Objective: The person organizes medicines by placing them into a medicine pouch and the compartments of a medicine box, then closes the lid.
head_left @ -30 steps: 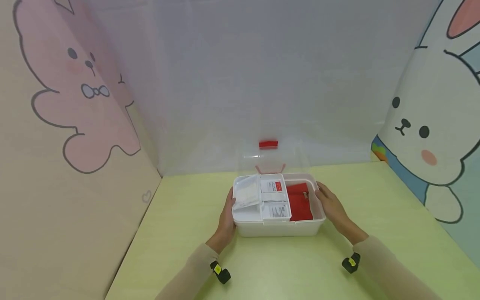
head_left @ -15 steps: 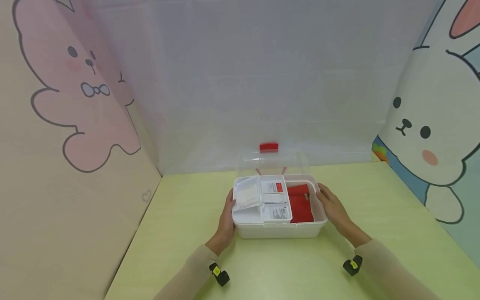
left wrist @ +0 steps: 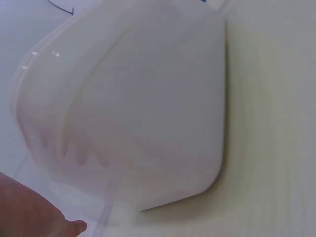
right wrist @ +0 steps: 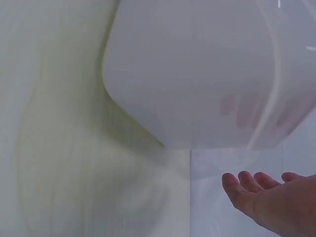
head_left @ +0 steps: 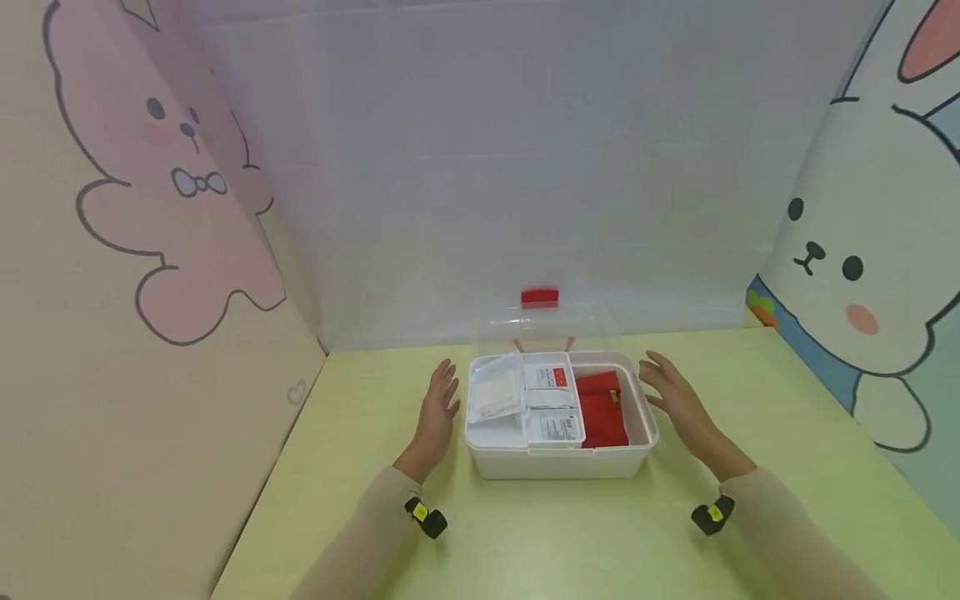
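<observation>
A white plastic box [head_left: 555,464] stands on the table, its clear lid [head_left: 495,327] with a red latch [head_left: 540,297] raised at the back. A white tray [head_left: 495,433] fills the box's left part and carries white packets [head_left: 551,377]. A red pouch [head_left: 602,410] lies in the right part. Just off the box's left side is my left hand [head_left: 435,419], fingers relaxed and apart from it. My right hand [head_left: 681,410] is held off the right side, also holding nothing; the right wrist view shows its loosely bent fingers [right wrist: 249,182] clear of the box wall [right wrist: 182,74].
The yellow-green table [head_left: 375,400] extends around the box. A pale curtain-like backdrop [head_left: 480,167] hangs behind it. Side walls bear a pink cartoon animal [head_left: 187,275] at left and a white rabbit [head_left: 885,300] at right.
Both hands have let go of the box's sides and moved outward, the left one leftward and the right one rightward. The box stays in nearly the same place.
</observation>
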Tool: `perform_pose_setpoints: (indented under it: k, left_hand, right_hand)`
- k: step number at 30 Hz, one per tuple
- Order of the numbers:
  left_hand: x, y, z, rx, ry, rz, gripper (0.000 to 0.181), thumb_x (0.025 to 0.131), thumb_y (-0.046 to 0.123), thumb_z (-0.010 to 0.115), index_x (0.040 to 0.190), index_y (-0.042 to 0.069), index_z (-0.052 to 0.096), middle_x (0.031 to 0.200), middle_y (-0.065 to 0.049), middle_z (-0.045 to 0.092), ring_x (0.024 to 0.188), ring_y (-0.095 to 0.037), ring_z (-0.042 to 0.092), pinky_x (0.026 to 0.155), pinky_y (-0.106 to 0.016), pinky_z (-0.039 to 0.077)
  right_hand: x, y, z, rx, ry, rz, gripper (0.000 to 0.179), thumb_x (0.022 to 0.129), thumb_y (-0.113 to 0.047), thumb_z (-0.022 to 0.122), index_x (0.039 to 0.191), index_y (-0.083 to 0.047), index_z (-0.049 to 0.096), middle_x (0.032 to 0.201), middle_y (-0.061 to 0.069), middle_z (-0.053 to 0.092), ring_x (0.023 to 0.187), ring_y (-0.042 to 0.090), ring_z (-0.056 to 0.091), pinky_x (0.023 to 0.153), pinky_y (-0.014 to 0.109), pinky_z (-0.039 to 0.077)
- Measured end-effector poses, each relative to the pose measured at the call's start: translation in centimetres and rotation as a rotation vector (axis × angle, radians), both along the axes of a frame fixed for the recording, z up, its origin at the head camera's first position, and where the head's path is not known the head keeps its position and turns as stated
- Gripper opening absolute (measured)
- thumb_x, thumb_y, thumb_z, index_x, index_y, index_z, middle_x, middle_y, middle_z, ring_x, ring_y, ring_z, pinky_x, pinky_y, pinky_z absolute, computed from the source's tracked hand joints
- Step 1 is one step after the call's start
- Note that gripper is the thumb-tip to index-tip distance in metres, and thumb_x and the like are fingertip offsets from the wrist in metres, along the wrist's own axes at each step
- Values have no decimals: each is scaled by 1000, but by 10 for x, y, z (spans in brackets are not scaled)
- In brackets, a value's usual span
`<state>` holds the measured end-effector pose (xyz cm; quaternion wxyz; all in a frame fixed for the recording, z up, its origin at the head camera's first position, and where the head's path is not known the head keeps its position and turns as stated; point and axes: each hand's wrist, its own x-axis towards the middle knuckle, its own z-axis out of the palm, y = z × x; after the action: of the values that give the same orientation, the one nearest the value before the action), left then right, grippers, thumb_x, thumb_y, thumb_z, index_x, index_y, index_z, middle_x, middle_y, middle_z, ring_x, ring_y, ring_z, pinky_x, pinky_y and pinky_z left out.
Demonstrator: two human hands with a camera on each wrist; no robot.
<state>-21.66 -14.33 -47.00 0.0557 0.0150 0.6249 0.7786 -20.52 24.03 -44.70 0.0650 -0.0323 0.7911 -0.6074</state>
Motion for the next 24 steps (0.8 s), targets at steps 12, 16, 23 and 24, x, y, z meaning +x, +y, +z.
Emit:
perform_pose_setpoints:
  k: [12,16,23,24]
  left_hand:
    - [-64,-22,25,63,-58,-51,57,107,33,28,157,13,11,165,-13,11,153,-32,13,123,-52,12]
    - [-85,-25,20,70,-123,-7,54,107,21,35,156,8,17,163,-15,16,150,-37,21,120,-52,23]
    - [-113,-23,4,-3,-191,-14,57,104,19,47,154,4,25,159,-16,27,143,-39,35,116,-52,32]
    - [-116,-22,2,-9,-197,-26,57,103,19,48,153,4,25,158,-17,29,143,-39,36,116,-52,32]
  right_hand:
    - [-48,24,16,99,-27,103,79,103,-49,38,157,-3,4,161,28,13,147,47,20,115,61,26]
    - [-66,26,17,137,-50,147,79,103,-48,38,156,0,5,160,29,14,145,49,23,114,61,28]
    - [-93,27,8,34,-105,161,73,104,-35,43,155,5,8,159,31,15,144,49,26,115,57,28]
    - [-95,27,5,28,-114,166,73,104,-34,43,154,5,8,159,31,16,144,49,27,115,57,28]
